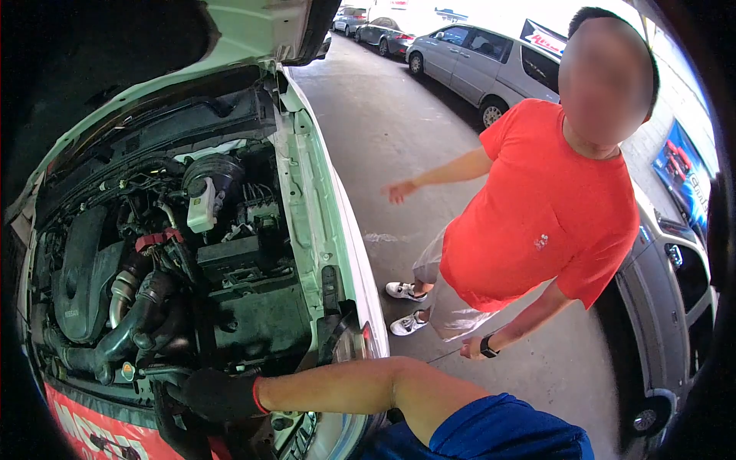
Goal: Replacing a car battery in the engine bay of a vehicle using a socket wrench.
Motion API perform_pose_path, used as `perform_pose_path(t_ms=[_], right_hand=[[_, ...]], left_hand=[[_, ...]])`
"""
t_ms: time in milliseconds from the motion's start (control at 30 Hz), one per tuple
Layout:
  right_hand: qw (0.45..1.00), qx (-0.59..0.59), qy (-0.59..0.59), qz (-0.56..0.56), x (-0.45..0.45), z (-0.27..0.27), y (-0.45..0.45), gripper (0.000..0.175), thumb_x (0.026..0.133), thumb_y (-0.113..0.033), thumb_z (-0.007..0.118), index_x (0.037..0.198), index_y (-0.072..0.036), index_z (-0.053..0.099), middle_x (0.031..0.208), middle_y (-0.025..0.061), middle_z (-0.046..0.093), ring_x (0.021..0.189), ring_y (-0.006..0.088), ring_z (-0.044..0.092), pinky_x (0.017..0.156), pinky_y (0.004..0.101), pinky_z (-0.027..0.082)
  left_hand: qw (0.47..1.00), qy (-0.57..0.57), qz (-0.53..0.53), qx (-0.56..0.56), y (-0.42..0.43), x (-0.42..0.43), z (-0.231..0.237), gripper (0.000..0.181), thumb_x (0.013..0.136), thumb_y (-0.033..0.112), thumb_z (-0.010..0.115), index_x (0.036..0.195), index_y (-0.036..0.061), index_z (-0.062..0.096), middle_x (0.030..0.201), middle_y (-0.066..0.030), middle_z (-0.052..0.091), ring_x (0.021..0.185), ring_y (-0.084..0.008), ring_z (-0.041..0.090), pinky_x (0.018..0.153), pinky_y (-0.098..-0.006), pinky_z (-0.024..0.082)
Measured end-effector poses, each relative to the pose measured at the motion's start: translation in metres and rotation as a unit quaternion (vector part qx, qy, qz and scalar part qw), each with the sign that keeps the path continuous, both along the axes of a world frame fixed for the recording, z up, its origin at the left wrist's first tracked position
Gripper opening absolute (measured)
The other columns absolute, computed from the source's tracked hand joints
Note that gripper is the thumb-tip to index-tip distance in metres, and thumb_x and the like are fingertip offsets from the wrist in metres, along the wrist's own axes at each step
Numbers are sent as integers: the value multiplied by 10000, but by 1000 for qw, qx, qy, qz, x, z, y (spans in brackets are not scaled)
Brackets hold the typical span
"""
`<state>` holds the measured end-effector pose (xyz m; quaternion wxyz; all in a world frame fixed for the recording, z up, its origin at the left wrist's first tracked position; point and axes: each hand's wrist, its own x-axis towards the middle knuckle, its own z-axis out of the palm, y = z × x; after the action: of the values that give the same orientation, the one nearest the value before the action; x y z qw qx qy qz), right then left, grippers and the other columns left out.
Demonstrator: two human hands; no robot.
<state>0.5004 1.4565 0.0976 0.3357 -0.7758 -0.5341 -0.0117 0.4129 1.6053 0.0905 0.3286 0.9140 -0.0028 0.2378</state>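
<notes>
My right hand (217,394), in a black glove with a red cuff, reaches over the front edge of a car's open engine bay. Its fingers are at a black duct-like part (168,408), dark against dark, so the grip is hard to make out. Left of the glove is a radiator cap (127,371). Behind it runs a thick black intake hose (118,348), joined to a metal pipe (120,299). A Nissan plastic engine cover (80,287) fills the left of the bay. Farther back are a brake fluid reservoir (201,211) and a brake booster (214,171). My left hand is out of view.
A red cover (75,411) with white lettering drapes the car's front, a small dark object (115,445) on it. The raised hood (247,34) hangs above. A person in a red T-shirt (540,207) stands beside the fender (345,230). A silver van (471,63) is parked beyond.
</notes>
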Motion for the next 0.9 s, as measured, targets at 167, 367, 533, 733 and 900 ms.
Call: perform_pose_path(t_ms=[167,367,533,733,900], right_hand=[[999,-12,-42,-11,-1,-5,0,543,813,-67,473,1325,74,361,718,214,592,587,331,601,500,430,477],[999,-39,-31,-4,1,-2,0,584,772,-64,513,1310,101,360,727,207,598,573,333,599,493,427,474],[999,-11,-38,1,1,-2,3,571,772,-56,509,1302,103,367,708,203,584,566,333,585,474,431,447],[1000,6,-15,-18,6,1,-1,542,798,-66,499,1321,25,390,707,187,583,582,324,584,504,451,441],[994,61,92,24,-12,26,-3,523,824,-79,497,1334,-15,397,793,206,607,635,352,587,585,452,455]], left_hand=[[999,1,-4,-49,0,0,-5,647,725,-108,577,1341,23,429,1228,-137,566,1076,-201,560,895,-321,455],[999,9,-8,-44,-2,0,-1,657,720,-111,582,1345,8,418,1304,-153,510,1156,-211,518,962,-332,417],[996,-14,-11,-88,2,0,-5,642,728,-111,577,1340,4,423,1302,-147,511,1159,-215,516,972,-342,411],[996,4,7,-89,12,3,-19,581,741,-61,599,1302,5,467,1274,-181,526,1188,-264,498,927,-343,436],[996,-61,12,-70,20,-12,-16,456,780,2,576,1231,-34,512,1275,-199,525,1122,-264,547,931,-377,431]])
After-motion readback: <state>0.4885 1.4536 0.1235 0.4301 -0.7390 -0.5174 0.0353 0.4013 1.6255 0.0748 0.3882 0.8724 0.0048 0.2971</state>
